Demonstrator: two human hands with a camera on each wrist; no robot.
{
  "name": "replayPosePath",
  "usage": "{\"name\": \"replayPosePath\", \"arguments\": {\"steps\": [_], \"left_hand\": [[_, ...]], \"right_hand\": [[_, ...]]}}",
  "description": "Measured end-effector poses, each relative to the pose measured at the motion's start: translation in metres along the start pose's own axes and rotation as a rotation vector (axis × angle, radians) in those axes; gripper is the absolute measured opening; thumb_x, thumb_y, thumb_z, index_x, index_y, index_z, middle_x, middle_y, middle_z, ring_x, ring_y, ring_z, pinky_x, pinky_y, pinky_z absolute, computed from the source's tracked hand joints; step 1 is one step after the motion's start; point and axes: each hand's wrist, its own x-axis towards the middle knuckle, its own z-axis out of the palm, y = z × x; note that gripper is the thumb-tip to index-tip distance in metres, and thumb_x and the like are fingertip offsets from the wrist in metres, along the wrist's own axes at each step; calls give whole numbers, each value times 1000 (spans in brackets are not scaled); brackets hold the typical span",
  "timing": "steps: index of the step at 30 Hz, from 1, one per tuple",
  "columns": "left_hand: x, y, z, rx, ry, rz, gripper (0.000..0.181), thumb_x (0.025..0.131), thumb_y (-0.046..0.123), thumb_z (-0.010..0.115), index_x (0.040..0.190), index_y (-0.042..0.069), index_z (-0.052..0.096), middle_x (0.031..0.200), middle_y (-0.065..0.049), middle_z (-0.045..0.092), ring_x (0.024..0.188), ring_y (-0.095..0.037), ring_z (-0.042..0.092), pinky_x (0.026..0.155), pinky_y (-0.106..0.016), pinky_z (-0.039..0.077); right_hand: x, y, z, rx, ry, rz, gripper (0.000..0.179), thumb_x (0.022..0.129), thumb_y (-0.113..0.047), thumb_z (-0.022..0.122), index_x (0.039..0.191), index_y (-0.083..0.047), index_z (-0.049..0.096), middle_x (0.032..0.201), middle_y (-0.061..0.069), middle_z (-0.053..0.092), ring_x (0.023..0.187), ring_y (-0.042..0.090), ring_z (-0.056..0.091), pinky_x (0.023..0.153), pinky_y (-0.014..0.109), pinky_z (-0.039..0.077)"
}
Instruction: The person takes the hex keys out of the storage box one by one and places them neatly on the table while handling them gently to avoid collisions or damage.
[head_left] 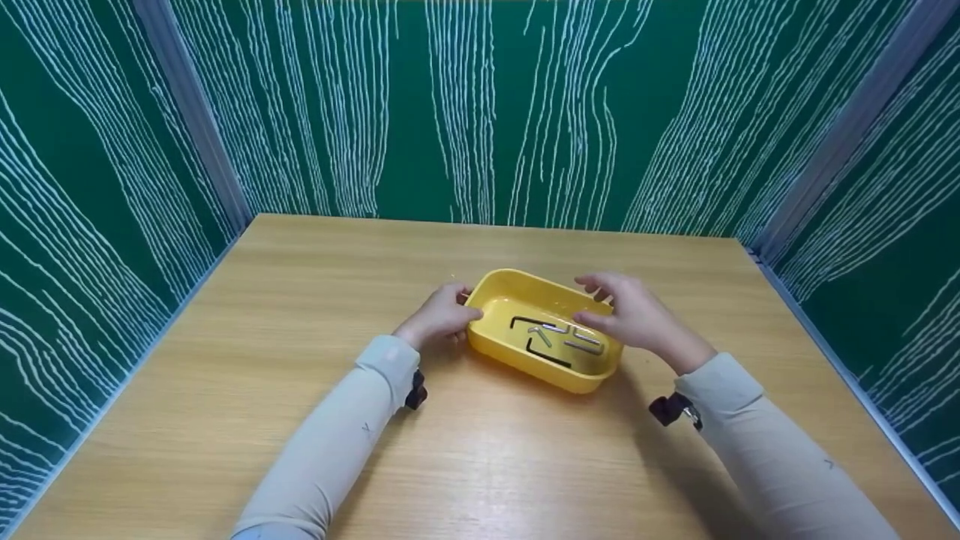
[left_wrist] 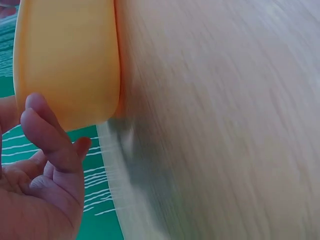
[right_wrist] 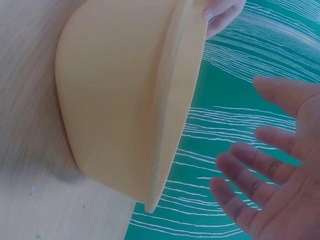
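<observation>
A yellow plastic tub [head_left: 517, 360] stands at a slant on the wooden table. Inside it lie several L-shaped hex keys: two are black, one along the near wall [head_left: 547, 358] and one farther back [head_left: 529, 321], and the others are silver [head_left: 583, 346]. My left hand [head_left: 441, 311] grips the tub's left end, thumb over the rim and fingers outside; the left wrist view shows bent fingers [left_wrist: 47, 132] against the end wall. Over the right end hovers my right hand [head_left: 630, 309], its fingers spread and holding nothing. In the right wrist view its palm [right_wrist: 287, 200] faces the tub, apart from the rim.
The wooden table [head_left: 315, 330] extends around the tub. Green panels [head_left: 409, 150] with wavy white lines enclose its back and sides, with grey posts [head_left: 199, 112] at the corners. A dark wrist camera [head_left: 666, 410] sits beneath the right cuff.
</observation>
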Motion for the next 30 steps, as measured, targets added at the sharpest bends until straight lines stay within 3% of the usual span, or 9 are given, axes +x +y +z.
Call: {"name": "replayPosePath", "arguments": {"steps": [7,15,24,30], "left_hand": [[8,-4,4,-38,-12,55,52,97,0,58,148,-8,50,102,-12,62,52,-9,55,48,-18,50],[9,-3,8,-112,-12,41,48,93,-8,51,141,-13,52,92,-19,63,48,-7,57,45,-18,50],[7,0,13,-102,53,-5,45,95,-8,55,140,-9,55,105,-32,68,48,-9,56,46,-18,51],[5,1,15,-87,78,-7,47,95,-7,55,141,-8,54,105,-34,68,47,-9,55,45,-19,51]], "right_hand": [[3,-3,1,-20,-19,-1,59,100,-23,80,152,-6,59,143,23,64,129,46,61,111,64,55],[8,-3,3,-41,-25,-37,57,99,-23,80,149,-4,61,140,23,67,126,45,63,110,62,56],[16,-3,6,-57,-58,-53,54,101,-24,78,148,-3,63,139,24,68,126,44,65,109,62,57],[20,-7,7,-66,-81,-69,48,99,-20,80,141,-2,67,132,20,71,120,42,67,107,58,59]]}}
